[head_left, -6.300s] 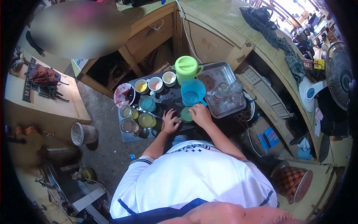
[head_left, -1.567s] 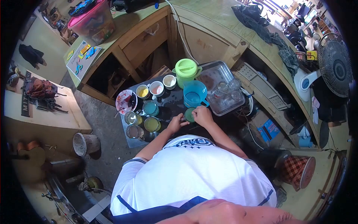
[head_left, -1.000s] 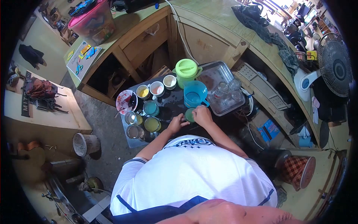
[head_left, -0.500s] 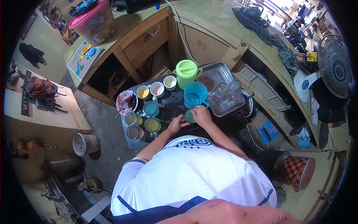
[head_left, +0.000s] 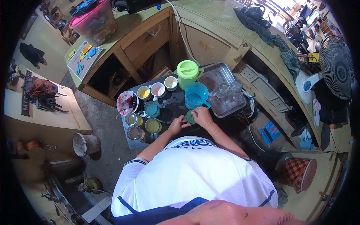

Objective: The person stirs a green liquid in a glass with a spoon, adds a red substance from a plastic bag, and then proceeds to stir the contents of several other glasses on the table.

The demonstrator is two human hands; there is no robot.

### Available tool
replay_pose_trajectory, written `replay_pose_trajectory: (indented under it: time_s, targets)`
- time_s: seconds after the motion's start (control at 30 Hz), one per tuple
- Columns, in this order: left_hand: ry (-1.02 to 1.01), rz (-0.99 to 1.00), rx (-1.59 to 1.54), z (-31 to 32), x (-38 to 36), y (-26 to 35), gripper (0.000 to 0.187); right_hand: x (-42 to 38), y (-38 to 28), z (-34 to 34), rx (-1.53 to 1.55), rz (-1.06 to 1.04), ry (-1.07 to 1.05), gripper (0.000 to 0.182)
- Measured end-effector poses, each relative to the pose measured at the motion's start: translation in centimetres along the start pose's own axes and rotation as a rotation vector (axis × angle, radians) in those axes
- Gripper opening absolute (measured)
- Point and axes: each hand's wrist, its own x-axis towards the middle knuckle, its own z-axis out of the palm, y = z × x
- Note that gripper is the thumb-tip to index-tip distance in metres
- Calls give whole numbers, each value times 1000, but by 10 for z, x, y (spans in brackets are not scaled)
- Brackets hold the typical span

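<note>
Item: small green cup [head_left: 190,117], standing at the near edge of the dark surface [head_left: 170,103], just in front of the blue pitcher [head_left: 195,95]. Since a second ago it is staying put; both hands are still closing in on it, so the work there is likely continuing. Right hand [head_left: 203,116] is curling over its rim, fingers bent, gripping. Left hand [head_left: 177,124] is resting beside it, touching its side, half closed; contents not discernible.

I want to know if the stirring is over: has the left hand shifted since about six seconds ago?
Yes. The left hand has slid right, away from the yellow-green cup and up against the green cup below the blue pitcher.
</note>
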Motion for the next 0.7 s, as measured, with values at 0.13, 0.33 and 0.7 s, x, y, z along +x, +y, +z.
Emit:
replay_pose_trajectory:
  time_s: [0.13,0.33,0.7]
  targets:
    - [-9,-24,27,-3,-3,10,39,-2,0,1,-141,-8,-29,16]
    - [-18,-48,85,-5,-4,17,41,-2,-3,0,-174,45,-98,15]
    - [-5,-3,30,-1,-1,1,42,-2,-2,-3,-108,26,-107,15]
